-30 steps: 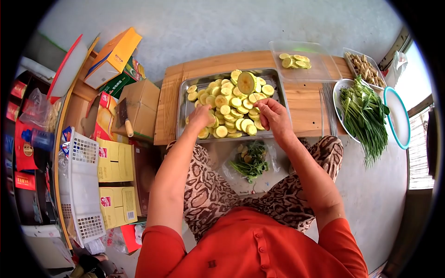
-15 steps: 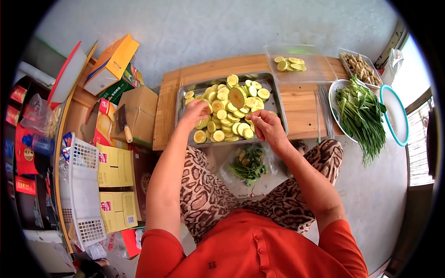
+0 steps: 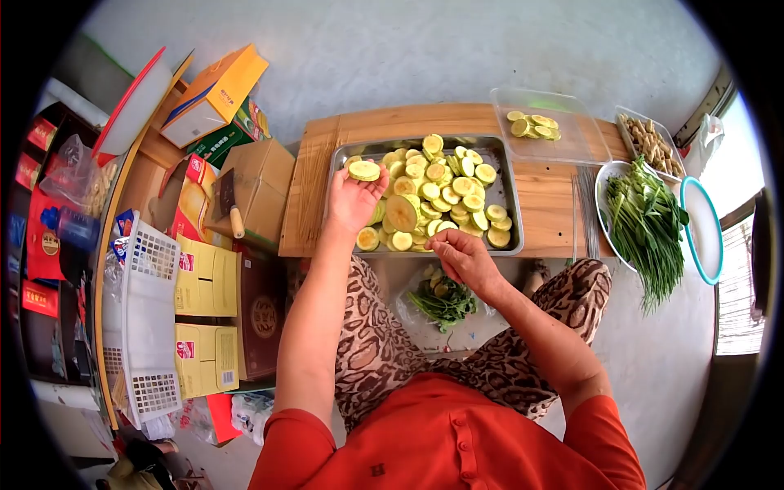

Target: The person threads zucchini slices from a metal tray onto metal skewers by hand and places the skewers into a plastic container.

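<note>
While the left hand [image 3: 357, 200], palm up, grips a zucchini slice [image 3: 364, 171] between thumb and fingers over the left part of the metal tray [image 3: 495, 153], the right hand [image 3: 464, 260] is at the tray's near edge, thumb and forefinger closed in a pinch; whether something thin sits between them, I cannot tell. A heap of zucchini slices [image 3: 452, 194] fills much of the tray, with one larger slice [image 3: 402, 213] toward its near side.

The gripped piece should be light and fairly stiff at the rind, softer and perhaps seedy at the centre, with moist cut faces likely to slip. Its green rim seems the best hold; pressing the middle could tear it.

Left of the tray, the yellow cartons [image 3: 206, 278] bear red labels [image 3: 186, 262] with pale lettering too small to read; the lower carton also has a barcode [image 3: 228, 377]. A brown carton [image 3: 260, 318] beside them shows a round emblem. Print on the orange box [image 3: 220, 94], beyond the tray's far left corner, is unreadable. Nearer than the tray, a red shirt [image 3: 400, 441] carries a dark mark like an "H" [image 3: 377, 470].
</note>
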`<control>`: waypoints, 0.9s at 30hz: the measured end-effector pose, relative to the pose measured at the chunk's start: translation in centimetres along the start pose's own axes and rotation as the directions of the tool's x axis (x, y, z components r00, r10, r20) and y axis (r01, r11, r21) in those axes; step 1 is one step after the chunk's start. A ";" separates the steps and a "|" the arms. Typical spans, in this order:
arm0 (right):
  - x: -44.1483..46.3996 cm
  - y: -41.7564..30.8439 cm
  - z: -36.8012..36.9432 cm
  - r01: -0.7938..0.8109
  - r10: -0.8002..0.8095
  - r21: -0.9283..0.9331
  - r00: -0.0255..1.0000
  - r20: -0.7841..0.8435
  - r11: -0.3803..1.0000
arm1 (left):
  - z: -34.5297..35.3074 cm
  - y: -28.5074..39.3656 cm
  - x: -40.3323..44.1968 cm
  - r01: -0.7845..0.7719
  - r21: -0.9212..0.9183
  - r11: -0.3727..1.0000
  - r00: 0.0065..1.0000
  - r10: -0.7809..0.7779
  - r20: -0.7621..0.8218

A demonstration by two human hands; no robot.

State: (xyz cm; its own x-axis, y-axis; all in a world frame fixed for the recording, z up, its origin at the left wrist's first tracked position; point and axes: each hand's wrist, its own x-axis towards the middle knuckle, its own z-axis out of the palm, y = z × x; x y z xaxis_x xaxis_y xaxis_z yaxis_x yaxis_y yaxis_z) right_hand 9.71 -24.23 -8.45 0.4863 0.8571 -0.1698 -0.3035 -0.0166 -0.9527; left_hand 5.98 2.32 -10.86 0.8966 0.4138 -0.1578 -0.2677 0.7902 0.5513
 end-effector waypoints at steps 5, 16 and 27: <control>0.1 -0.2 0.4 -0.008 0.008 0.010 1.000 -0.004 1.000 | -0.4 -0.1 0.3 -0.007 -0.087 0.996 1.000 0.008 0.020; 0.4 0.2 0.9 -0.050 0.050 0.052 0.999 -0.009 0.997 | 0.1 -0.4 0.2 -0.038 -0.128 0.991 0.999 0.037 -0.013; 0.5 0.4 1.2 -0.053 0.054 0.067 0.998 -0.014 0.996 | 0.5 -0.5 -0.1 -0.062 -0.136 0.989 0.996 0.053 -0.070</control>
State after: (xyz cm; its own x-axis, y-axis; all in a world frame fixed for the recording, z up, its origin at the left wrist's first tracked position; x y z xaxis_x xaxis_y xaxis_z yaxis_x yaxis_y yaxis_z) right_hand 8.85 -23.18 -8.57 0.4808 0.8477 -0.2242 -0.3831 -0.0269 -0.9233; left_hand 6.17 1.65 -10.65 0.8540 0.4861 -0.1855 -0.3686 0.8169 0.4436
